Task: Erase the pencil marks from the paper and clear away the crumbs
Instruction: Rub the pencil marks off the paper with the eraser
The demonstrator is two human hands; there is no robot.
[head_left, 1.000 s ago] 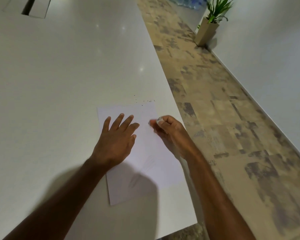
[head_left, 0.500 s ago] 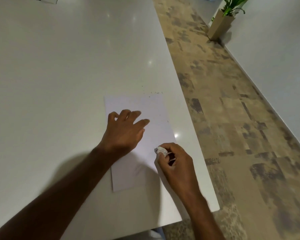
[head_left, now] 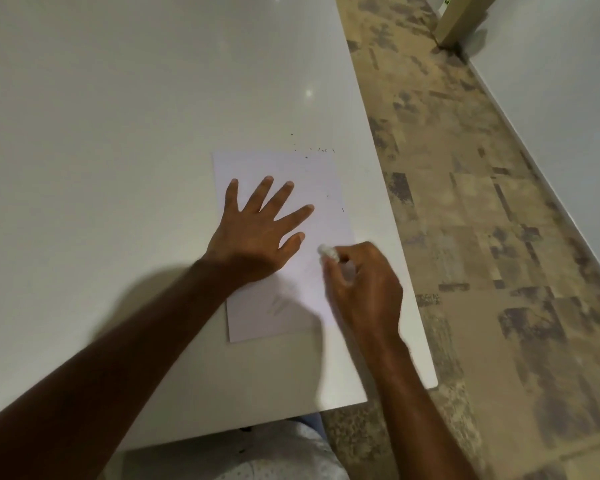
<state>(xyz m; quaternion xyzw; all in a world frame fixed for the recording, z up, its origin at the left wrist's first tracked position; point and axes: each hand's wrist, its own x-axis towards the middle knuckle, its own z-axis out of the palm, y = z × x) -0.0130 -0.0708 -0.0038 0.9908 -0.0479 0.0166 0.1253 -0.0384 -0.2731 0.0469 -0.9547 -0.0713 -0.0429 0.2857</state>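
Observation:
A white sheet of paper lies on the white table near its right edge. My left hand lies flat on the sheet with its fingers spread. My right hand pinches a small white eraser whose tip is down at the paper's right side. Faint grey pencil marks show on the lower part of the sheet, partly in my arm's shadow. Dark eraser crumbs are scattered along the paper's far edge, and a few more lie near its right edge.
The table's right edge runs close beside the paper, with patterned beige floor beyond it. A tan planter base stands by the white wall at the top right. My patterned clothing shows below the table's near edge.
My left hand's fingers have spread out flat on the paper. My right hand with the eraser came down from the sheet's far right to its lower right. The camera tilted downward.

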